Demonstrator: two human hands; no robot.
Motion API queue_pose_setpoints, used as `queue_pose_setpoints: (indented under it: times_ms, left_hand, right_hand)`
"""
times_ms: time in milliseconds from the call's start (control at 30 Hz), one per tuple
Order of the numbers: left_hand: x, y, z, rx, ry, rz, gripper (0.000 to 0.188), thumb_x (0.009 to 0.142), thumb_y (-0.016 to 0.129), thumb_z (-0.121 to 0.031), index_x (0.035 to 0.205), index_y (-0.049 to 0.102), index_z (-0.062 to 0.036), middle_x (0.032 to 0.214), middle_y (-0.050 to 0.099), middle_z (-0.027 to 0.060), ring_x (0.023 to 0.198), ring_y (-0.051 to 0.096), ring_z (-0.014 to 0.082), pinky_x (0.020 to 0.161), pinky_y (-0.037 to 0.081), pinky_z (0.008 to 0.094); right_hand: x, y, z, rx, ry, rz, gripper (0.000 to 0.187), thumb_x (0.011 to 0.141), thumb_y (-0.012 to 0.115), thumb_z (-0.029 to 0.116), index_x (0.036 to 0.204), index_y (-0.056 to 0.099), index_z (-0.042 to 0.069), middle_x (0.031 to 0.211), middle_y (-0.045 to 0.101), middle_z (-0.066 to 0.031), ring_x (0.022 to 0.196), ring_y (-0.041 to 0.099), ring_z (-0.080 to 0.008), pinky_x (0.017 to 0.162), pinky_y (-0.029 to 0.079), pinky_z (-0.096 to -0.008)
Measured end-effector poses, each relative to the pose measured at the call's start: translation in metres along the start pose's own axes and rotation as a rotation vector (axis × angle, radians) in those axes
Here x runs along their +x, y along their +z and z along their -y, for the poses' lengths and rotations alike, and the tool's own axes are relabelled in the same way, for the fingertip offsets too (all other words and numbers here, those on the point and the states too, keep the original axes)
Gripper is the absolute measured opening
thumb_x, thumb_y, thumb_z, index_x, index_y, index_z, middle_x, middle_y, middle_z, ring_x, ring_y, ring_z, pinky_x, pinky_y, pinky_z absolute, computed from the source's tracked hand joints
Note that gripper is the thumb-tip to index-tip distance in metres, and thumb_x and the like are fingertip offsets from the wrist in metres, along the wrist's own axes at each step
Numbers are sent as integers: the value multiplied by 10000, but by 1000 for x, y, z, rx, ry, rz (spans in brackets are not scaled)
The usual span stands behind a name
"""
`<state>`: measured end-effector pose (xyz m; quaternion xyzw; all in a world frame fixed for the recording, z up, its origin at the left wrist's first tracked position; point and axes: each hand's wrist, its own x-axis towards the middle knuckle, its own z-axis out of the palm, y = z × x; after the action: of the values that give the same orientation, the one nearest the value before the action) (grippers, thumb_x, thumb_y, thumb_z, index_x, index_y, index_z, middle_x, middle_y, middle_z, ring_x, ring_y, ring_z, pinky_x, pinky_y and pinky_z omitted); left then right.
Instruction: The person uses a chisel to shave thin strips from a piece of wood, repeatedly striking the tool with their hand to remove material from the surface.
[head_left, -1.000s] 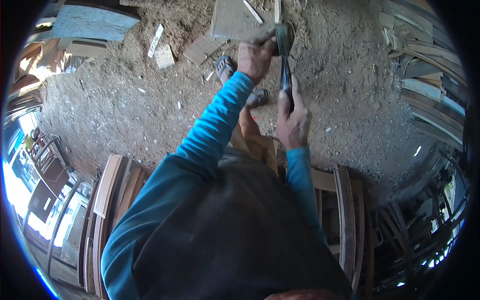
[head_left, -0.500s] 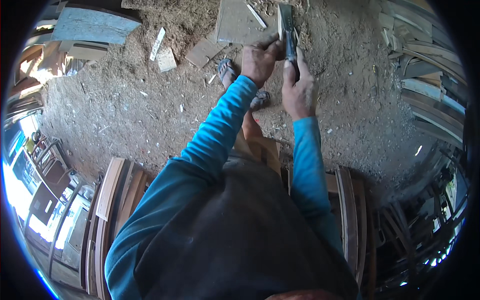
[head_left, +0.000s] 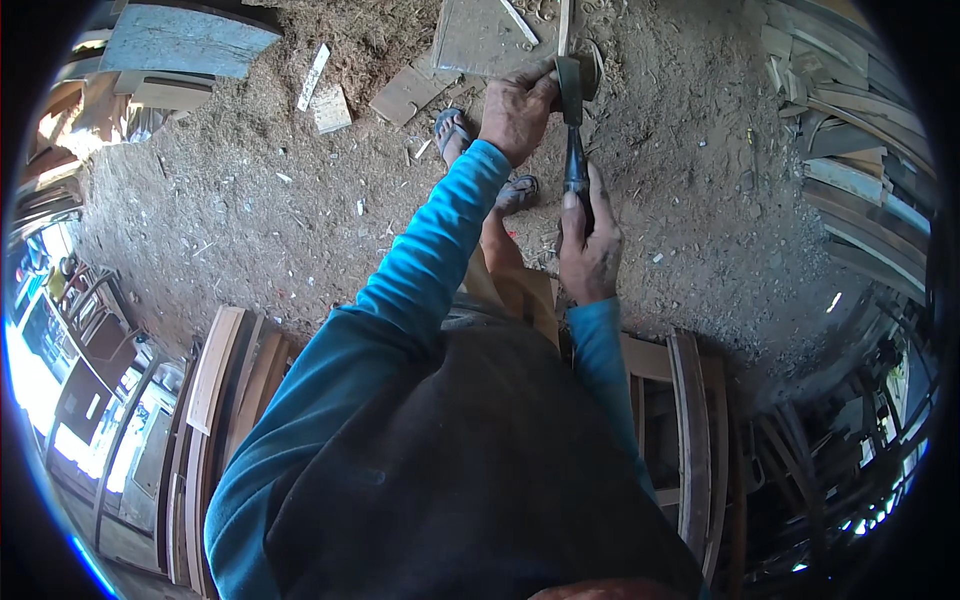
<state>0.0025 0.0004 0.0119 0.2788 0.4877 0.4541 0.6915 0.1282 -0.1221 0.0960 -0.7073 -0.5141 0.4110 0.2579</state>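
My right hand [head_left: 590,250] is wrapped round the dark handle of a broad-bladed knife [head_left: 569,90], held out in front of me. The grey-green blade points away from my body. My left hand [head_left: 516,118] is closed at the blade's left edge, gripping a thin wooden strip [head_left: 565,28]. Beyond the blade the pale strip sticks out; the part by my fingers is hidden. A flat wooden board [head_left: 480,45] lies on the ground just past my left hand.
Curled shavings and wood scraps [head_left: 402,95] litter the dirt floor [head_left: 300,220]. Stacked planks [head_left: 870,215] line the right, with a pale blue board [head_left: 185,40] at far left. Timber [head_left: 215,375] stands close on my left, more [head_left: 692,430] on my right. My sandaled feet [head_left: 452,130] are below my hands.
My right hand has drawn the knife back toward my body, so its blade is nearer and more of the strip shows beyond it. My left hand has hardly moved.
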Motion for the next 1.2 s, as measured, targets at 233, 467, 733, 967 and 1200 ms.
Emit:
queue_pose_setpoints:
  times_ms: [233,467,733,967,1200]
  left_hand:
    - [-3,1,-12,135,38,-47,343,1035,561,-86,1349,620,39,1017,749,79,886,710,138,815,592,302]
    - [4,-9,13,176,39,-56,344,1006,586,-99,1320,650,26,928,753,73,840,703,118,799,577,287]
    - [-4,3,16,69,51,-96,331,1007,590,-111,1292,661,42,929,755,87,808,701,105,760,576,278]
    - [6,-17,26,815,394,-19,322,990,617,-122,1261,679,41,936,764,167,850,726,152,771,577,317]
    - [6,-10,20,184,46,-132,358,1002,642,-156,1301,658,39,881,763,115,803,714,119,763,576,280]
  right_hand:
    - [9,5,0,0,23,11,501,1047,546,240,1497,467,33,1268,650,-262,1034,690,-327,889,532,-406]
    - [18,15,8,-11,-7,-29,490,1049,530,236,1490,469,30,1281,645,-272,1122,673,-407,925,530,-445]
    - [34,16,6,-47,-47,-52,483,1048,533,253,1472,488,26,1228,663,-278,1047,697,-416,851,545,-452]
    - [43,23,-1,-54,-70,-81,491,1031,528,264,1468,484,45,1052,720,-246,903,715,-449,744,559,-510]
    - [21,19,2,-74,-94,-102,474,1042,532,273,1464,503,58,1279,648,-260,1115,672,-422,898,538,-456]
